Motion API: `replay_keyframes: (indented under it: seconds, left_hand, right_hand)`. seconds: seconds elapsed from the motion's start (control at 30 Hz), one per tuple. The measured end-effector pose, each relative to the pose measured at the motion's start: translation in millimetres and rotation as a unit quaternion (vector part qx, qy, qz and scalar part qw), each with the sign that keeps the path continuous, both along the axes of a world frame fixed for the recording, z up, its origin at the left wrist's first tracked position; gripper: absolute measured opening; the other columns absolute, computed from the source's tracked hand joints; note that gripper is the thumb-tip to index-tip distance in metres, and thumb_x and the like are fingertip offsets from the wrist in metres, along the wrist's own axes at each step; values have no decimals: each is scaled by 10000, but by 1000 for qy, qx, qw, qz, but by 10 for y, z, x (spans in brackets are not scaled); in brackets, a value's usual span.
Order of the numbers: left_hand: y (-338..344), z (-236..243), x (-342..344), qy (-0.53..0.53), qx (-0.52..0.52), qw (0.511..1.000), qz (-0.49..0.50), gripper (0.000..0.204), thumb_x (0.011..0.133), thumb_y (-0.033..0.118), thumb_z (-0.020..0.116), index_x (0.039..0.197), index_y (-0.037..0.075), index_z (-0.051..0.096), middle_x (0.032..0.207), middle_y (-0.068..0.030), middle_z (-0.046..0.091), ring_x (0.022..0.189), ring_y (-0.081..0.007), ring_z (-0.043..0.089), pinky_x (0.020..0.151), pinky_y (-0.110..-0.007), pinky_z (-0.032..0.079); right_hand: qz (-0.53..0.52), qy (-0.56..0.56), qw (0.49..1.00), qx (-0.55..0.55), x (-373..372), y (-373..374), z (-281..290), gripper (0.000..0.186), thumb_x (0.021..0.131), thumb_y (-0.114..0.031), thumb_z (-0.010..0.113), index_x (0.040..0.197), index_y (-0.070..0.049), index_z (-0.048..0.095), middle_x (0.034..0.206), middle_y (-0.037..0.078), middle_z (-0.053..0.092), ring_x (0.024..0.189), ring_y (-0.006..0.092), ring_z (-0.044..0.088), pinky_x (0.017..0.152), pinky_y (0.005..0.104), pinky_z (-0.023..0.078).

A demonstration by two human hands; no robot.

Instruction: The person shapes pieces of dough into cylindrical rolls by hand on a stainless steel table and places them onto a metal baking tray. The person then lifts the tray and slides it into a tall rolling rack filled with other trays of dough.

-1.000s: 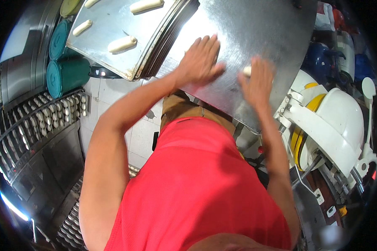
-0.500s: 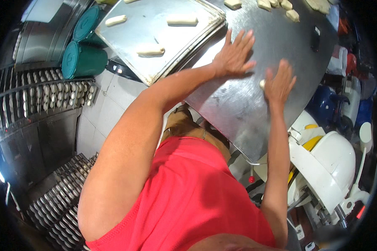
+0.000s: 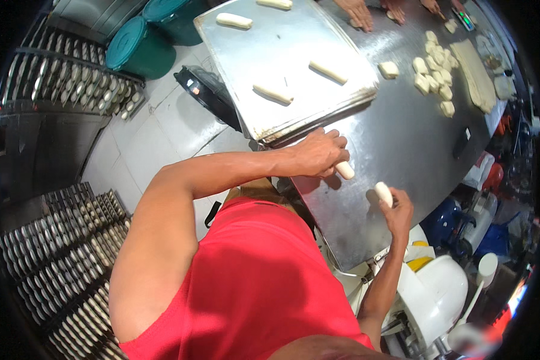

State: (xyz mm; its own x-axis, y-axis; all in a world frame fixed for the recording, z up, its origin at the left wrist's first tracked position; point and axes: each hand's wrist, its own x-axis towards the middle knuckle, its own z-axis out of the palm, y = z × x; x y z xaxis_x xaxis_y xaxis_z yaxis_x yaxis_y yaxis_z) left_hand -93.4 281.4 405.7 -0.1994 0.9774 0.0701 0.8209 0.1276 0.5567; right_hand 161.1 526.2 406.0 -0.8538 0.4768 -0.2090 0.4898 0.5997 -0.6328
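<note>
Cream-white dough roll [image 3: 345, 170] juts from left grip [image 3: 323, 152], seemingly grasped; right grip [image 3: 399, 210] pinches second roll [image 3: 383, 193] near end.

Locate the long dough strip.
In the head view, the dough strip lies at upper right on the metal table, right of the cut dough pieces.

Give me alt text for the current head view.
The left hand holds a dough roll, the right hand a second roll, over a metal table. Beyond, a tray bears four more rolls, and dough chunks lie near other hands.
</note>
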Motion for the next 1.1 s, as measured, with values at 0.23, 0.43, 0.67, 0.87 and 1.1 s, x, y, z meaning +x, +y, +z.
replay_keyframes:
  seconds: [0.23, 0.43, 0.67, 0.87, 1.1]
  left_hand:
    - [-907, 683, -1549, 37, 48, 987, 152, 461, 776, 97, 671, 1232, 76, 731, 1103, -134, 673, 1100, -316, 608, 1014, -429, 509]
    - [-1231, -5, -2508, 89, -101, 964, 230, 606, 783, 98, 674, 1388, 103, 640, 1300, -161, 625, 1191, -322, 572, 1115, -422, 463]
    - [-1469, -132, -2560, -30, -16, 960, 278, 573, 828, 95, 762, 1386, 102, 631, 1379, -155, 605, 1296, -329, 552, 1167, -414, 451]
    - [-1544, -236, -2625, -24, 30, 975, 218, 446, 847, 98, 710, 1290, 50, 690, 1261, -156, 670, 1234, -325, 583, 1110, -413, 492]
    - [-1595, -230, -2580, 13, 87, 972, 219, 590, 820, 74, 723, 1398, 47, 608, 1352, -172, 619, 1279, -331, 556, 1106, -434, 469]
  right_hand:
    - [106, 144, 982, 59, -2493, -483, 614, 346, 890, -110, 745, 1221, -14, 710, 1071, 102, 712, 990, 188, 667, 879, 332, 527]
    - [211, 256, 935, 128, -4423, -765, -35, 406, 860, -190, 769, 1241, -61, 718, 1110, 181, 701, 1053, 386, 633, 963, 452, 505]
    - [204, 84, 965, 145, -4480, -827, -7, 702, 779, -234, 873, 1399, -23, 623, 1377, 197, 639, 1296, 368, 575, 1127, 447, 447]
    - [202, 72, 969, 125, -4488, -816, 85, 602, 795, -214, 839, 1337, -19, 666, 1310, 210, 667, 1231, 378, 613, 1083, 442, 467]
    - [194, 111, 968, 113, -4477, -761, -67, 544, 797, -156, 814, 1313, -57, 671, 1262, 173, 678, 1173, 372, 626, 1020, 434, 500]
